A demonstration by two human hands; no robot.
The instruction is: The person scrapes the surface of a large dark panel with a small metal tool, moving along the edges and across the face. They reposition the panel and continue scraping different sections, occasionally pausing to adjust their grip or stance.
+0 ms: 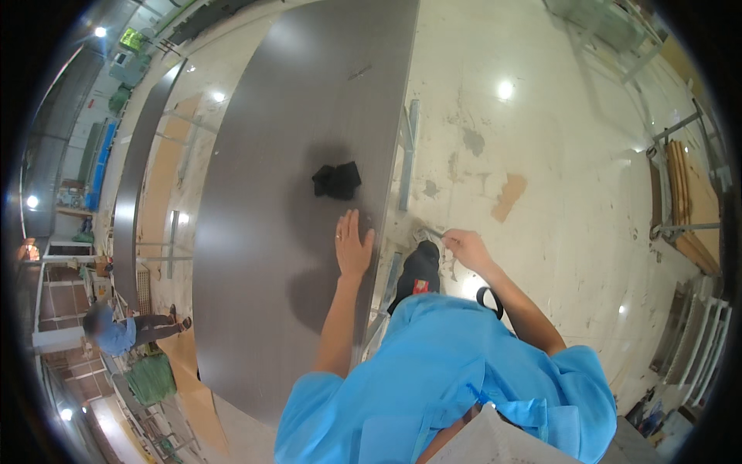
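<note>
A large dark grey-brown panel (255, 209) with a smooth surface lies in front of me and to my left. Near its right edge my left hand (354, 251) rests flat, fingers stretched out, a ring on one of them. Just beyond those fingertips lies a crumpled black cloth (337, 180). My right hand (466, 250) is off the panel's right side, closed round a thin tool (433, 230) that points left toward the panel's edge. The tool's exact kind is too small to make out.
Metal legs (410, 155) stand under the panel's right edge. Another long dark panel (139, 178) is farther left, with a person (124, 329) near its end. Stacked boards (684, 193) lean on a rack at the far right. Cardboard (508, 197) lies on the pale floor.
</note>
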